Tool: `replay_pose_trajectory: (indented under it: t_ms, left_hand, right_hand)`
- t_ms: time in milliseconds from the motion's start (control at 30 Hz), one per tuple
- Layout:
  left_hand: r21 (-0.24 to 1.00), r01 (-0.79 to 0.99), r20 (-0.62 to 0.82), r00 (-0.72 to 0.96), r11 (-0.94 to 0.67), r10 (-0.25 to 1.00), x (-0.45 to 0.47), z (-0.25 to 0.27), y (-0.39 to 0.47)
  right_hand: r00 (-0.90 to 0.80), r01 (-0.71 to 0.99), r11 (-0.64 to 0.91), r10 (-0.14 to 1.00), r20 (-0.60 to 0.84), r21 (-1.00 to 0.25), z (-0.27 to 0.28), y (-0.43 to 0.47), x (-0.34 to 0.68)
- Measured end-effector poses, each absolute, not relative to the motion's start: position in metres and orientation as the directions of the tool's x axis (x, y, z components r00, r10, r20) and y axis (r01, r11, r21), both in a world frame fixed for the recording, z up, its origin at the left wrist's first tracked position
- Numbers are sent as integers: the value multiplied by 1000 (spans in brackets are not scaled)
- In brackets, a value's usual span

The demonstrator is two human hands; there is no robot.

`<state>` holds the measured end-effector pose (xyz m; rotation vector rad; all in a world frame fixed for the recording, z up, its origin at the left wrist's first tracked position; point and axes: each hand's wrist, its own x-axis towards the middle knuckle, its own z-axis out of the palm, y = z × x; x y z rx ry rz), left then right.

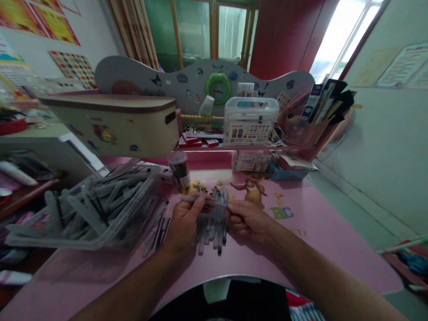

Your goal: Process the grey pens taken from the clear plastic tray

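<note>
Between my two hands, level above the desk, is a slim translucent pen. My left hand pinches its left part between thumb and fingers. At its right end, my right hand is closed with thumb and forefinger together on the tip. Beneath lies a pile of similar pens, some with dark ends. To the left of my left hand lie several more pens, some of them dark. A clear plastic bin full of translucent pen-like pieces stands further left.
Behind my hands stands a clear cup of dark items. A blue box sits at the desk's back right. Above, the shelf bears a lidded cream box, a clear carry case and a green clock. The pink desk's front edge curves inward.
</note>
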<state>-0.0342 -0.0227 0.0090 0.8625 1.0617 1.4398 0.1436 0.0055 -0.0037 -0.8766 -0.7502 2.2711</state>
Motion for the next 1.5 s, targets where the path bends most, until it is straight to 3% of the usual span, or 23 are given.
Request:
replay_pose_trajectory:
  t_ms: [67, 167, 267, 367, 467, 600, 700, 800, 1033, 1100, 1167, 1300, 1500]
  left_hand:
    - [931, -363, -21, -168, -42, 986, -39, 12, -17]
    - [832, -539, -14, -259, -133, 966, -49, 20, -5]
    - [710, -678, -84, -352, -192, 932, -59, 27, 5]
    - [677, -708, -100, -357, -200, 929, -61, 28, 6]
    - [735, -672, -83, -220, -89, 972, -51, 25, -2]
    - [821, -550, -166, 31, 156, 986, -32, 11, -13]
    - [803, -563, -220, 23, 195, 975, -27, 2, -13]
    - [717, -662, -259, 41, 220, 965, -31, 2, -11]
    - [316, -714, -534, 411, 625, 739, -28, 23, -17]
    - [284, -725, -574, 395, 627, 718, -21, 22, -20]
    - [335, -729, -604, 320, 597, 730, -13, 19, -24]
    - [396, -699, -585, 308, 595, 751, -5, 17, -33]
    - [305, -740, -577, 357, 599, 735, 1, 20, -39]
  right_hand:
    - [-603, -324, -650, 702, -380, -688, -1, 4, 143]
    - [-548, -375, -634, 740, -389, -677, 2, 4, 144]
    - [-368, -487, -579, 815, -447, -654, 1, 11, 147]
    - [-185, -594, -436, 892, -413, -676, 0, 16, 148]
    - [-177, -554, -363, 931, -320, -749, 1, 9, 139]
    - [-320, -528, -344, 928, -193, -777, 0, -15, 117]
    - [-408, -540, -380, 899, -161, -751, -4, -23, 111]
    - [-351, -543, -392, 909, -223, -743, -5, -13, 120]
    - [-187, -601, -276, 961, -204, -750, 10, 10, 138]
    - [-171, -607, -249, 968, -183, -754, 11, 11, 137]
    - [-137, -608, -204, 979, -152, -767, 10, 9, 135]
    - [-69, -501, -42, 998, -9, -864, 8, 0, 130]
    - [-168, -205, 238, 947, 274, -949, 14, -24, 125]
